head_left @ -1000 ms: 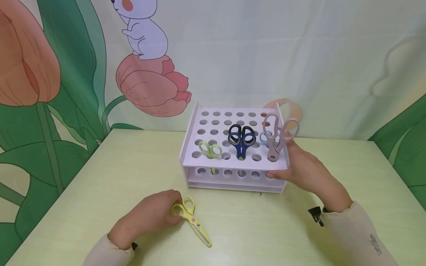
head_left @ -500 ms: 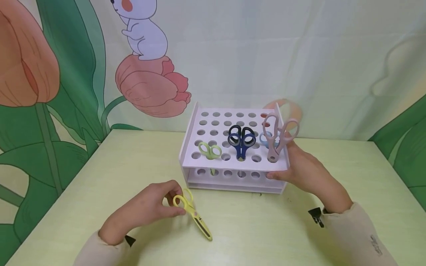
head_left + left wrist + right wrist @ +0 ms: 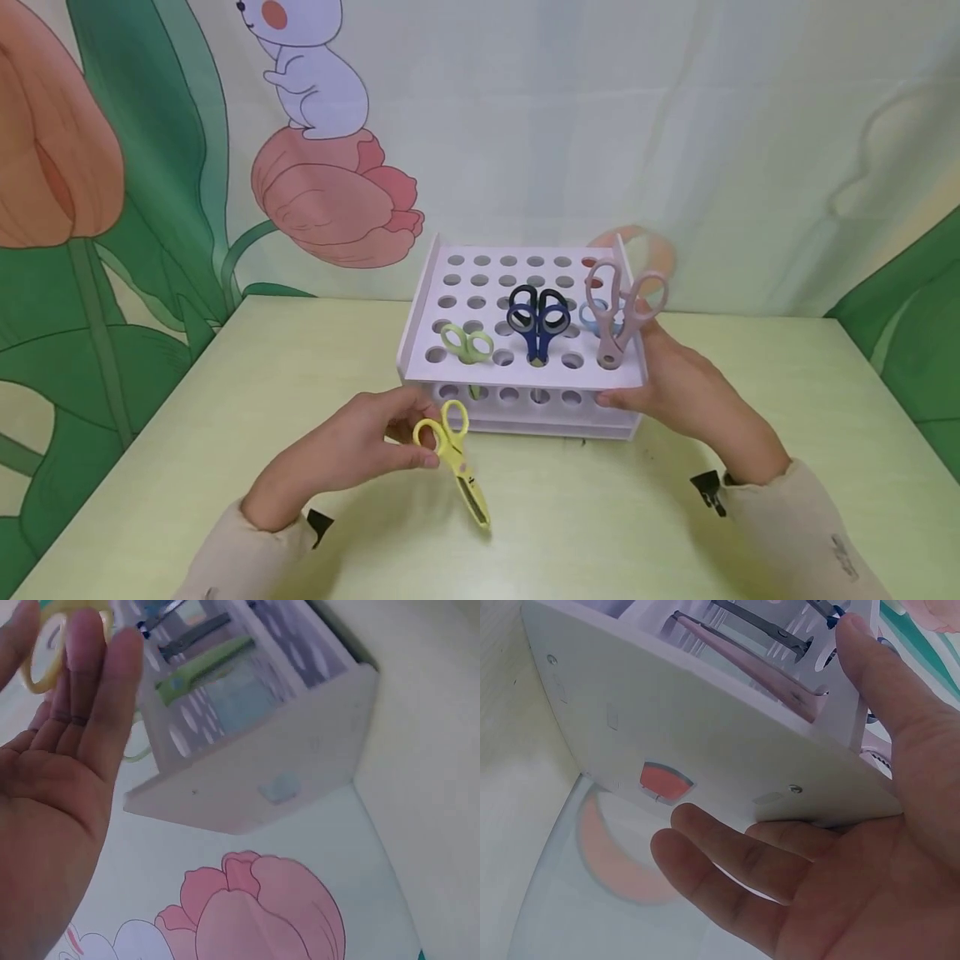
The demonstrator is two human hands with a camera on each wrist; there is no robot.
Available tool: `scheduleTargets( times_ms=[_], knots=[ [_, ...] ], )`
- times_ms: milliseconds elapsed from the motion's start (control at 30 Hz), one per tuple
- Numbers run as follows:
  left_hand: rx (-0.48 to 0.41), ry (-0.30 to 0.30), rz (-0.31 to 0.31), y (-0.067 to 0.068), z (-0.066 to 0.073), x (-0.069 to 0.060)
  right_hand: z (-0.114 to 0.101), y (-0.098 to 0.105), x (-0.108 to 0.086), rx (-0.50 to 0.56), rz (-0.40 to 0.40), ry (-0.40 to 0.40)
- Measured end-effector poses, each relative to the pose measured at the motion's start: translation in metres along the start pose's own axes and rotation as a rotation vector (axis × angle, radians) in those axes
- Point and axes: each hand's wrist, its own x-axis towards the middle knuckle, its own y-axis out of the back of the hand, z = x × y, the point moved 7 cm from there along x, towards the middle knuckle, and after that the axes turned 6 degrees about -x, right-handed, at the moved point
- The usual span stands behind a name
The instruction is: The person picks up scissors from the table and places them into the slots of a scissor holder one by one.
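Note:
Yellow scissors [image 3: 459,463] hang by a handle loop from the thumb and fingers of my left hand [image 3: 345,443], with their blades slanting down to the right above the table. A white rack with rows of holes [image 3: 517,380] is just beyond them. My right hand [image 3: 693,393] grips the rack's right side, thumb at the front edge and other fingers along the outer side wall [image 3: 727,742]. Small green scissors [image 3: 467,343], dark blue scissors [image 3: 537,327] and pink scissors [image 3: 619,321] stand in the front row, handles up.
Black-handled scissors [image 3: 534,293] and light blue ones [image 3: 594,317] stand behind the front row, partly hidden. The pale yellow-green table [image 3: 570,533] runs back to a printed curtain [image 3: 517,133].
My left hand has lifted the yellow scissors off the table and carried them right and toward the rack. The right hand stays on the rack, which stands in place.

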Motion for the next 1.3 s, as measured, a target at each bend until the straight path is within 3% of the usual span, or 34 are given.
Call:
scheduleTargets(
  times_ms=[267,433,533,700,800,933,1033,1133,1300],
  knots=[
    [-0.205,-0.114,-0.007,0.002,0.016,0.015,0.000,-0.003,0.000,-0.001,-0.016,-0.020],
    [-0.248,-0.180,0.061,0.014,0.029,0.022,0.001,-0.003,0.000,-0.010,-0.016,-0.026],
    [-0.203,-0.186,0.143,0.025,0.036,0.025,0.003,-0.003,0.000,-0.010,-0.016,-0.029],
    [-0.233,-0.196,0.290,0.045,0.049,0.031,0.003,-0.004,0.000,0.007,-0.015,-0.022],
    [-0.275,-0.243,0.402,0.059,0.059,0.034,0.002,-0.004,0.000,0.016,-0.012,-0.020],
    [-0.350,-0.351,0.566,0.077,0.069,0.038,0.001,-0.005,0.000,0.016,-0.008,-0.020],
    [-0.397,-0.425,0.669,0.088,0.070,0.041,0.000,-0.004,0.000,0.013,-0.006,-0.019],
    [-0.389,-0.464,0.750,0.095,0.068,0.044,-0.001,-0.003,0.000,0.007,-0.007,-0.020],
    [-0.312,-0.408,0.848,0.098,0.057,0.053,-0.001,0.001,-0.001,0.009,0.001,-0.022]
  ],
)
